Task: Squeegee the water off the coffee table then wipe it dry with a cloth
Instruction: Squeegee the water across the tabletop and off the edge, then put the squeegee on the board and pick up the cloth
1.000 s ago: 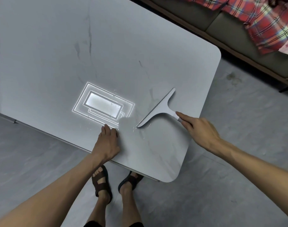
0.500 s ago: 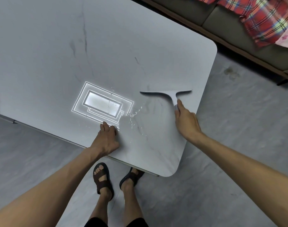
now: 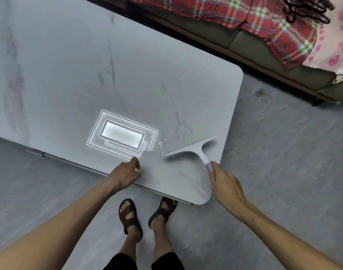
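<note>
Tabletop [image 3: 127,75]: grey, marble-veined, rounded corners, seen from above; a bright rectangular light reflection [image 3: 122,135] sits near its front edge. Squeegee [image 3: 196,150]: white, T-shaped, on the tabletop near the right front corner, blade set at a slant with its left end nearer the person, handle pointing back toward the right hand. Water droplets [image 3: 161,145]: a small scatter on the tabletop just beyond the blade's left end, between it and the reflection. Right hand [image 3: 225,182]: fingers wrapped round the handle's end, gripping it. Left hand [image 3: 126,173]: rests on the tabletop's front edge, left of the squeegee and apart from it, fingers curled in, nothing seen held. Sofa [image 3: 244,41]: beyond the tabletop, draped with a red plaid cloth [image 3: 264,22]. Sandalled feet [image 3: 128,217]: on the grey floor [image 3: 283,152] below the front edge.
</note>
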